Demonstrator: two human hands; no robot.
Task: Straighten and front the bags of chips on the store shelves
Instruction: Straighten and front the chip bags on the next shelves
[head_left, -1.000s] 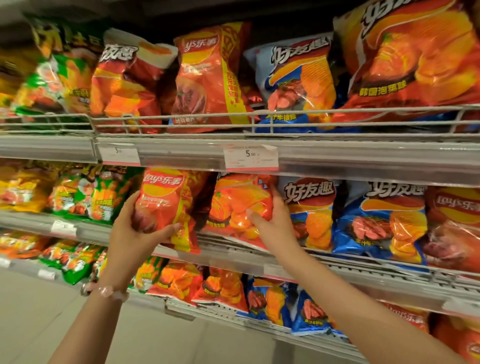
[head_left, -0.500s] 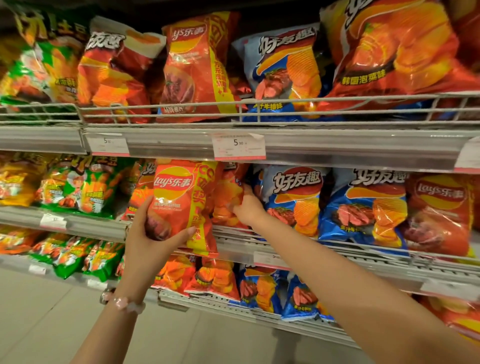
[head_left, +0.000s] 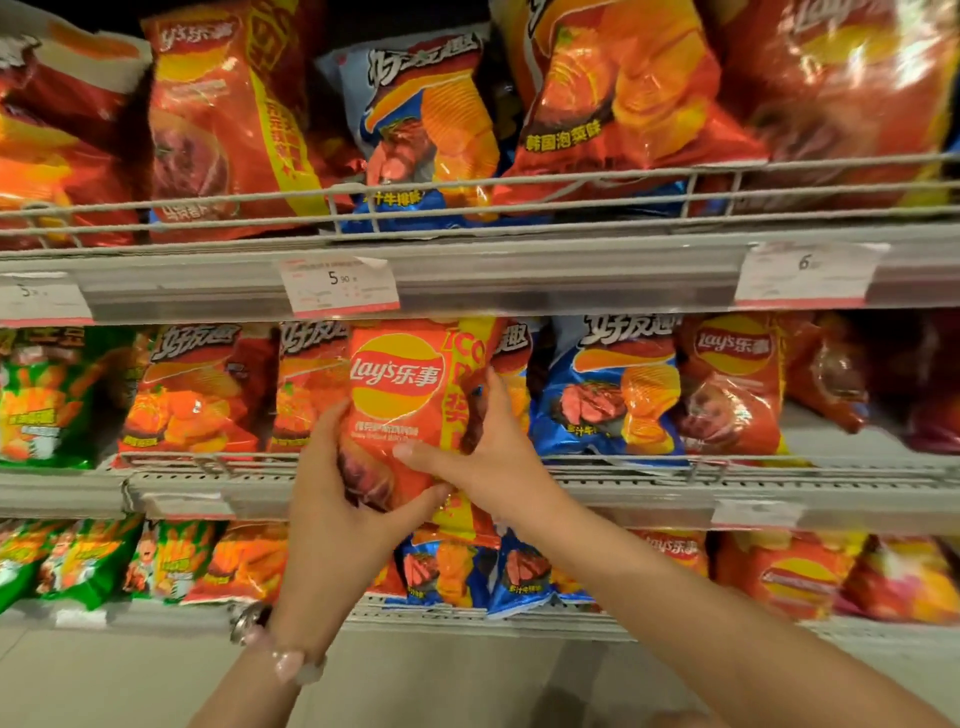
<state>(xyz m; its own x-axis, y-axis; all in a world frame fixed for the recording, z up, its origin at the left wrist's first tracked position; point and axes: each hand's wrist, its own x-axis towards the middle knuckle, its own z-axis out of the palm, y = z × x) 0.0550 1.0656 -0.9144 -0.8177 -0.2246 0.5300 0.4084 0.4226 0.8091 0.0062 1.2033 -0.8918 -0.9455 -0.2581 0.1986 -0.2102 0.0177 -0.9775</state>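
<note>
A red Lay's chip bag with a yellow side stripe is held upright in front of the middle shelf. My left hand grips its lower left edge from below, thumb across the front. My right hand holds its right side, thumb on the front and fingers behind. Orange ridged-chip bags stand to its left on that shelf. To its right stand a blue ridged-chip bag and another red Lay's bag.
The top shelf carries red, orange and blue bags behind a wire rail, with price tags on its edge. Green bags sit at the far left. The bottom shelf holds more bags. Grey floor lies below.
The Lay's bag has moved right, from the left slot to the middle of the shelf. My right hand left the orange bag and took hold of the Lay's bag's right side.
</note>
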